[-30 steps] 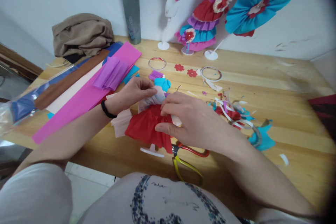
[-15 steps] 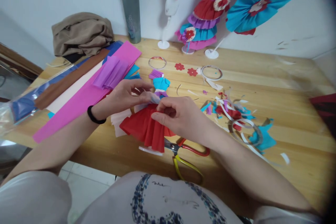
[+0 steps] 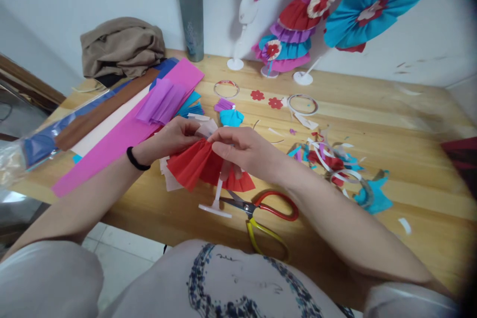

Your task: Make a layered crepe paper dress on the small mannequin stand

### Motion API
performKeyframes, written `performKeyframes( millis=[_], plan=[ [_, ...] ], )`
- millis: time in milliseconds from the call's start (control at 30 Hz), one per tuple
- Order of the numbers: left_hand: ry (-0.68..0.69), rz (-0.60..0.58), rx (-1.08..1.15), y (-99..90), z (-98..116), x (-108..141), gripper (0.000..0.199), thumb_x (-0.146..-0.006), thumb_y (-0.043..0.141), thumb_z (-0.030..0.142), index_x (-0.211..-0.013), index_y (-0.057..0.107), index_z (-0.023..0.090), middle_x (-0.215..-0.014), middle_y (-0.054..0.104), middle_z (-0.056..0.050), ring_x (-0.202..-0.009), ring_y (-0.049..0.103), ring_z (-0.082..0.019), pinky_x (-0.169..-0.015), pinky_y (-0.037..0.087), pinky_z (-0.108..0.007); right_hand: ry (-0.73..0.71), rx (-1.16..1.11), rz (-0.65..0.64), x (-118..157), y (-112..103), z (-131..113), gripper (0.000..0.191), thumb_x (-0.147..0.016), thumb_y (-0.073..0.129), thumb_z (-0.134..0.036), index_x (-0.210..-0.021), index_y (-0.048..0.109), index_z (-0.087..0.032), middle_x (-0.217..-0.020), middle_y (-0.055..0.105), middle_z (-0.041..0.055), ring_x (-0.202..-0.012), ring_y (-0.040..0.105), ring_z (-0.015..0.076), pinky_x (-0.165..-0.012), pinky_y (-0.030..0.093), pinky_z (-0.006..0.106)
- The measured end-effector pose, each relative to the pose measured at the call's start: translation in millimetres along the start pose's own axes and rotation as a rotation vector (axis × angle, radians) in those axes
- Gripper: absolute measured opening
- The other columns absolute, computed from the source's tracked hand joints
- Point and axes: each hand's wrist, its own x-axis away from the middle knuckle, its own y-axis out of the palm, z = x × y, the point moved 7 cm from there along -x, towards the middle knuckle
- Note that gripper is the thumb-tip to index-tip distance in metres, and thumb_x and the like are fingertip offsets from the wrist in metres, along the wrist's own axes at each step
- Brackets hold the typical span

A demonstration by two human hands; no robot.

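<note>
Between my hands is a pleated red crepe-paper skirt point(image 3: 190, 164), gathered at the top around a small white doll form. Its white stand point(image 3: 216, 208) juts out below, tilted toward me, with the stem showing under the paper. My left hand point(image 3: 175, 136) is closed at the gathered upper edge, beside the form's pale upper part point(image 3: 206, 128). With thumb and forefinger, my right hand point(image 3: 240, 151) pinches the same gathered edge from the other side; its other fingers reach below the paper. Scissors point(image 3: 257, 208) with one red and one yellow handle lie under the skirt's right side.
Crepe-paper sheets point(image 3: 122, 144) and a brown cloth point(image 3: 122, 47) lie at left. A bottle point(image 3: 192, 22) and decorated doll stands point(image 3: 290, 35) line the wall. Red paper flowers point(image 3: 257, 95), tape rolls point(image 3: 303, 104) and paper scraps point(image 3: 331, 156) are spread beyond my right hand.
The red skirt has swung up and spread to the right, uncovering the stand's stem and base. My left hand has moved lower, closing at the skirt's gathered edge. The view has shifted slightly.
</note>
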Motion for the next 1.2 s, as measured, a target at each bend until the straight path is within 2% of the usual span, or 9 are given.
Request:
performKeyframes(
  millis=[133, 333, 533, 667, 767, 800, 933, 1067, 1200],
  plan=[
    [-0.050, -0.066, 0.119, 3.2, -3.0, -2.7, 0.030, -0.076, 0.077, 0.042, -0.079, 0.072, 0.012, -0.077, 0.073, -0.006, -0.070, 0.066, -0.016, -0.065, 0.052, -0.027, -0.014, 0.186, -0.019, -5.8, -5.5, -5.9, 0.014, -0.094, 0.046, -0.021, -0.094, 0.061, -0.019, -0.057, 0.057, -0.0059, -0.050, 0.063, 0.0113, -0.051, 0.042, 0.022],
    [-0.151, -0.126, 0.248, 6.5, -9.5, -4.0, 0.035, -0.065, 0.087, 0.040, -0.081, 0.075, 0.012, -0.080, 0.075, -0.008, -0.070, 0.067, -0.019, -0.065, 0.054, -0.030, -0.061, 0.139, -0.068, -21.3, -2.6, -11.8, 0.016, -0.095, 0.044, -0.022, -0.093, 0.060, -0.019, -0.070, 0.057, -0.0044, -0.054, 0.060, 0.0093, -0.051, 0.039, 0.022],
    [-0.143, -0.085, 0.250, 2.5, -6.4, -0.3, 0.038, -0.063, 0.087, 0.045, -0.084, 0.075, 0.014, -0.081, 0.076, -0.009, -0.075, 0.069, -0.021, -0.065, 0.055, -0.030, -0.192, 0.306, -0.043, -27.8, -2.8, -22.2, 0.019, -0.092, 0.048, -0.022, -0.086, 0.065, -0.016, -0.075, 0.060, -0.0024, -0.070, 0.054, 0.0107, -0.066, 0.039, 0.024],
    [-0.037, 0.239, 0.085, -24.1, 14.0, 19.2, 0.038, -0.074, 0.078, 0.046, -0.096, 0.073, 0.016, -0.087, 0.075, -0.007, -0.085, 0.069, -0.022, -0.076, 0.056, -0.033, -0.221, 0.364, -0.036, -25.9, -2.6, -25.4, 0.020, -0.092, 0.047, -0.016, -0.088, 0.066, -0.014, -0.085, 0.066, 0.0007, -0.081, 0.057, 0.0123, -0.074, 0.041, 0.025],
    [0.006, 0.435, -0.066, -33.5, 36.6, 44.8, 0.040, -0.089, 0.057, 0.052, -0.091, 0.072, 0.015, -0.086, 0.074, -0.008, -0.084, 0.068, -0.022, -0.078, 0.056, -0.036, -0.243, 0.355, -0.024, -25.2, -2.5, -26.7, 0.022, -0.092, 0.045, -0.013, -0.090, 0.067, -0.015, -0.089, 0.069, 0.0018, -0.086, 0.060, 0.0139, -0.077, 0.043, 0.026],
    [0.011, 0.418, -0.136, -28.9, 43.2, 50.8, 0.044, -0.090, 0.053, 0.054, -0.094, 0.072, 0.015, -0.089, 0.074, -0.010, -0.086, 0.068, -0.024, -0.079, 0.056, -0.037, -0.248, 0.350, -0.021, -25.3, -2.5, -26.8, 0.023, -0.092, 0.044, -0.011, -0.091, 0.067, -0.015, -0.090, 0.070, 0.0021, -0.087, 0.061, 0.0144, -0.078, 0.045, 0.027],
    [0.050, 0.378, -0.677, -2.6, 60.5, 63.2, 0.074, -0.067, 0.078, 0.049, -0.132, 0.059, 0.018, -0.126, 0.068, -0.013, -0.113, 0.064, -0.035, -0.094, 0.051, -0.046, -0.284, 0.334, -0.041, -26.0, -0.5, -28.0, 0.028, -0.088, 0.044, -0.003, -0.095, 0.068, -0.016, -0.099, 0.073, 0.0033, -0.093, 0.064, 0.0150, -0.084, 0.047, 0.028],
    [-0.030, 0.328, -0.831, 11.3, 46.0, 57.0, 0.050, -0.083, 0.059, 0.022, -0.133, 0.058, 0.021, -0.118, 0.072, -0.008, -0.104, 0.068, -0.027, -0.082, 0.053, -0.036, -0.301, 0.399, -0.030, -23.6, 1.9, -29.2, 0.030, -0.087, 0.043, 0.000, -0.093, 0.069, -0.014, -0.098, 0.073, 0.0047, -0.092, 0.064, 0.0150, -0.084, 0.047, 0.027],
    [-0.023, 0.364, -0.787, 4.3, 35.4, 52.3, 0.043, -0.082, 0.054, 0.015, -0.123, 0.065, 0.023, -0.109, 0.076, -0.005, -0.095, 0.071, -0.022, -0.079, 0.051, -0.030, -0.291, 0.565, 0.082, -15.5, 1.1, -30.4, 0.027, -0.090, 0.045, -0.006, -0.098, 0.070, -0.015, -0.097, 0.073, 0.0054, -0.089, 0.064, 0.0165, -0.080, 0.044, 0.029]
  ],
)
